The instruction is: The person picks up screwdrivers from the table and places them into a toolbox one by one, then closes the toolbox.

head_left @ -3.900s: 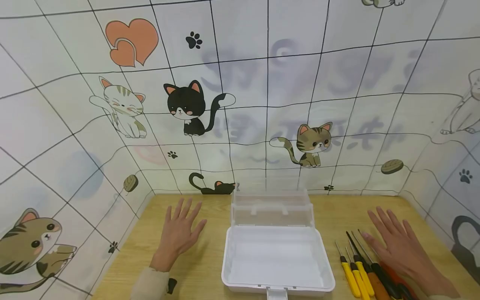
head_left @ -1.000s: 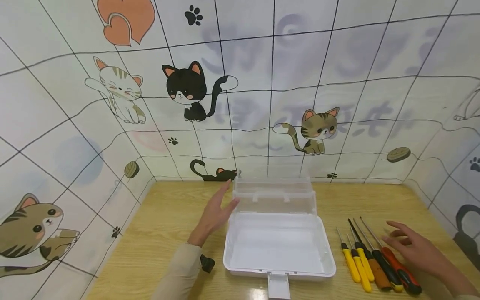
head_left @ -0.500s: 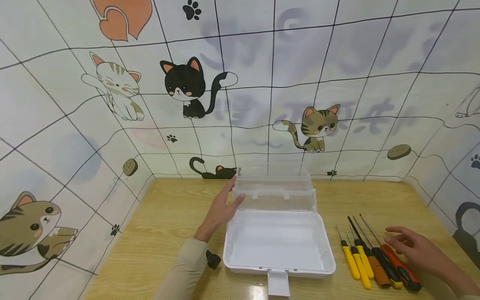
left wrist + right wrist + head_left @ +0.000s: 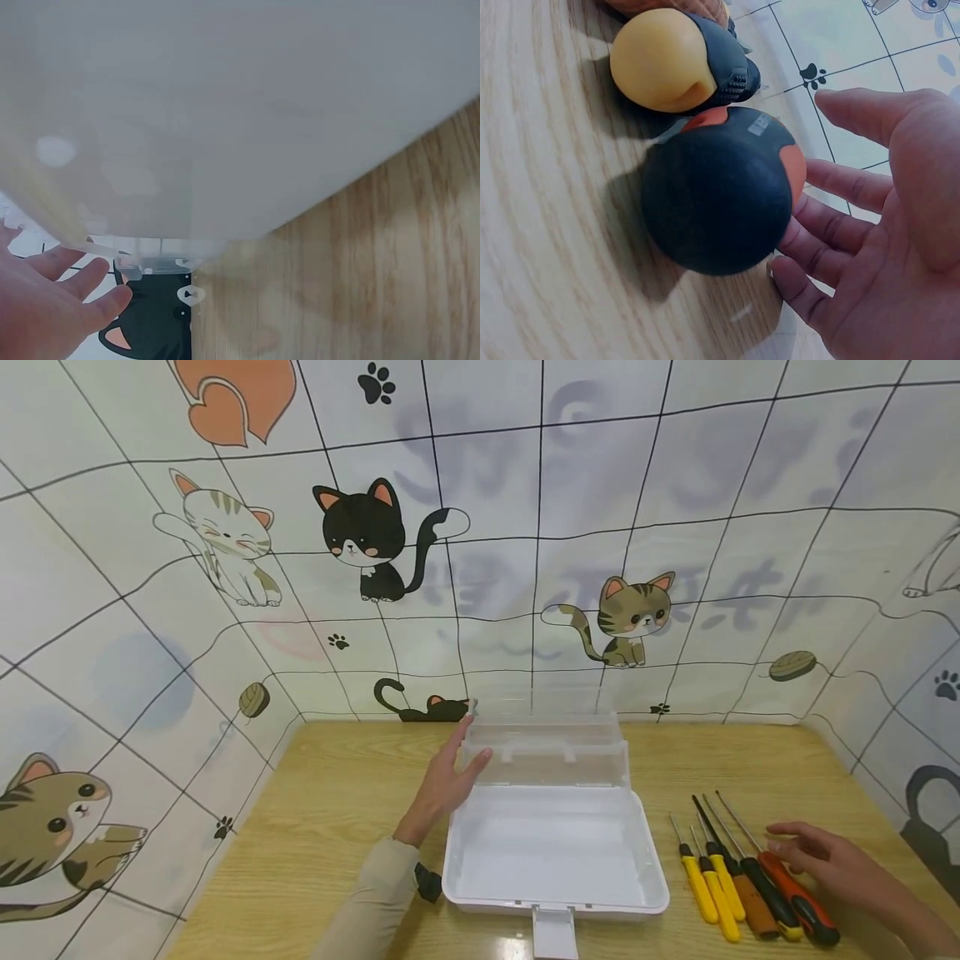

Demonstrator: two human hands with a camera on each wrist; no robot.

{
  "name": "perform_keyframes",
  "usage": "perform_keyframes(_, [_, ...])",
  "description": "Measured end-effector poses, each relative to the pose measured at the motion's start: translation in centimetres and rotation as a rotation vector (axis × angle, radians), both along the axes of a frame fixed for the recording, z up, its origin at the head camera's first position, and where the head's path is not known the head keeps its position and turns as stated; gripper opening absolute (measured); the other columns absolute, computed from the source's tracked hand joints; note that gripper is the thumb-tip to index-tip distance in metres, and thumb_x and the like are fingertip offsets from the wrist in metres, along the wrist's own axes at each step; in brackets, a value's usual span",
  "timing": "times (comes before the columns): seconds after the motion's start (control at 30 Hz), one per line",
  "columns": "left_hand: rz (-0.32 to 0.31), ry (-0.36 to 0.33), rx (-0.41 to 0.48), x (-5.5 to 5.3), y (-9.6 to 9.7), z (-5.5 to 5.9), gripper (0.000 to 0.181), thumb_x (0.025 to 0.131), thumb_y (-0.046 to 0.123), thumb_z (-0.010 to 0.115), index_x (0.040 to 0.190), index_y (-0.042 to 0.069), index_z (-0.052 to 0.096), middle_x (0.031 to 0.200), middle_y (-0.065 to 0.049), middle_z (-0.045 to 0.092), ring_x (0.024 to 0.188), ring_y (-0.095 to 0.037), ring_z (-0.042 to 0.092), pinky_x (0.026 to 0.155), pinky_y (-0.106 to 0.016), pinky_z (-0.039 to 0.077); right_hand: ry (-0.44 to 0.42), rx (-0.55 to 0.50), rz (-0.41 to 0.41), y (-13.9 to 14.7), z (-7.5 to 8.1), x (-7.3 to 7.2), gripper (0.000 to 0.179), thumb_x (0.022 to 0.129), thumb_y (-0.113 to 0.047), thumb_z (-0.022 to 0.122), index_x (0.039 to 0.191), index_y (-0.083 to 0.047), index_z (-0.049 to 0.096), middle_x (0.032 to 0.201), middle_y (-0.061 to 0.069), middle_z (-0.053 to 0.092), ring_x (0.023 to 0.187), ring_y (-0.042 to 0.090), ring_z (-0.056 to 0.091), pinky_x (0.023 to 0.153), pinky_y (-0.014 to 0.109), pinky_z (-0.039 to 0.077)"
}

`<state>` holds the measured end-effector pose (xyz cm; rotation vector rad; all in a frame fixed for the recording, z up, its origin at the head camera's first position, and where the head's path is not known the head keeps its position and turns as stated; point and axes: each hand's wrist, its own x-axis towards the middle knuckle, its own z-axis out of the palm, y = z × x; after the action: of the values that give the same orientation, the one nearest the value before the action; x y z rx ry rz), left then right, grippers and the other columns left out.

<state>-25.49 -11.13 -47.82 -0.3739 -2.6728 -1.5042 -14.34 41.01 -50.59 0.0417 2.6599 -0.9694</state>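
A white plastic box (image 4: 555, 852) stands with its clear lid (image 4: 555, 767) raised at the back and its front latch (image 4: 555, 933) hanging down. My left hand (image 4: 442, 781) is at the lid's left side, the thumb overlapping the lid and the fingers extended along its edge. To the right of the box, several screwdrivers lie side by side. Beside the outermost, a screwdriver with a red and black handle (image 4: 798, 897), is my right hand (image 4: 832, 864), loosely curved. In the right wrist view its fingers (image 4: 825, 255) are right at the handle's side, with the thumb apart.
The other screwdrivers have yellow handles (image 4: 726, 893), a brown handle (image 4: 756, 906) and a black and yellow handle (image 4: 771, 900). A small black object (image 4: 428, 883) shows by the left sleeve. A cat-patterned wall (image 4: 510, 568) closes off the wooden table (image 4: 337, 793) behind and at the sides.
My left hand has moved right from the table to the lid's left side. My right hand has gone from lying spread to loosely curved beside the red and black screwdriver. The box stays put.
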Motion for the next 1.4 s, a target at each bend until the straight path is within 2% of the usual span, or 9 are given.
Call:
perform_keyframes(0.17, [0.011,-0.006,0.009,-0.1,0.3,-0.3,0.072,0.097,0.054,0.055,0.157,0.028,0.025,0.157,-0.010,0.038,0.141,-0.038,0.038,0.109,-0.067,0.030,-0.022,-0.013,-0.006,0.2,-0.3,0.1,0.060,0.105,-0.037,0.047,0.136,0.014,0.043,0.120,0.029,0.064,0.099,0.030,0.065,0.081,0.048,0.056])
perform_keyframes(0.3, [0.016,-0.011,0.021,-0.3,0.4,-0.4,0.070,0.096,0.054,0.056,0.156,0.031,0.026,0.155,-0.012,0.039,0.140,-0.039,0.038,0.108,-0.067,0.031,-0.036,-0.015,-0.009,0.1,-0.3,0.1,0.061,0.105,-0.039,0.047,0.137,0.013,0.044,0.122,0.029,0.063,0.104,0.035,0.063,0.084,0.050,0.055])
perform_keyframes(0.4, [0.009,-0.011,0.027,-0.3,0.5,-0.4,0.070,0.096,0.053,0.056,0.156,0.032,0.026,0.156,-0.012,0.038,0.141,-0.039,0.037,0.108,-0.067,0.030,-0.046,0.006,-0.006,-0.1,-0.2,0.0,0.062,0.104,-0.040,0.047,0.138,0.012,0.044,0.122,0.027,0.063,0.104,0.034,0.062,0.082,0.048,0.054])
perform_keyframes(0.6, [-0.027,-0.012,0.030,-0.5,0.5,-0.3,0.074,0.095,0.052,0.059,0.157,0.029,0.024,0.161,-0.006,0.030,0.146,-0.035,0.031,0.113,-0.064,0.027,-0.017,0.031,0.005,-0.3,-0.4,0.0,0.056,0.103,-0.037,0.052,0.135,0.009,0.049,0.115,0.017,0.067,0.089,0.012,0.056,0.071,0.026,0.049])
perform_keyframes(0.73, [-0.033,-0.020,0.020,-0.6,0.5,-0.4,0.076,0.094,0.052,0.060,0.157,0.030,0.022,0.162,-0.003,0.029,0.147,-0.032,0.030,0.114,-0.061,0.026,-0.006,0.017,0.012,-0.2,-0.7,0.1,0.056,0.102,-0.036,0.053,0.136,0.008,0.049,0.105,0.008,0.065,0.079,0.003,0.050,0.067,0.023,0.046])
perform_keyframes(0.9, [-0.038,-0.022,0.026,-0.7,0.3,-0.7,0.078,0.094,0.053,0.061,0.157,0.031,0.021,0.163,0.000,0.026,0.147,-0.030,0.028,0.115,-0.060,0.025,0.002,-0.016,0.029,-0.2,-0.9,0.5,0.055,0.103,-0.034,0.053,0.138,0.008,0.047,0.093,0.005,0.056,0.074,0.005,0.046,0.062,0.024,0.041])
perform_keyframes(1.07, [-0.033,-0.019,0.025,-0.7,0.2,-0.8,0.077,0.094,0.053,0.061,0.157,0.035,0.021,0.163,0.001,0.025,0.148,-0.030,0.027,0.115,-0.060,0.025,0.009,-0.063,0.027,-0.3,-1.1,0.7,0.055,0.102,-0.031,0.056,0.137,0.009,0.046,0.091,0.004,0.053,0.072,0.007,0.045,0.060,0.025,0.040])
perform_keyframes(1.27, [-0.033,-0.017,0.011,-0.7,0.3,-0.8,0.075,0.094,0.052,0.061,0.156,0.038,0.021,0.163,-0.001,0.025,0.147,-0.032,0.029,0.114,-0.063,0.026,0.034,-0.056,0.046,-0.1,-1.4,0.7,0.053,0.100,-0.028,0.058,0.135,0.010,0.048,0.090,0.004,0.051,0.070,0.007,0.043,0.059,0.026,0.038])
perform_keyframes(1.4, [-0.037,-0.021,0.014,-0.8,0.3,-0.8,0.075,0.095,0.050,0.061,0.156,0.035,0.021,0.163,-0.001,0.025,0.147,-0.032,0.029,0.114,-0.062,0.027,0.020,-0.064,0.038,0.1,-1.6,0.7,0.055,0.099,-0.029,0.060,0.136,0.010,0.047,0.090,0.005,0.051,0.070,0.008,0.043,0.059,0.026,0.039])
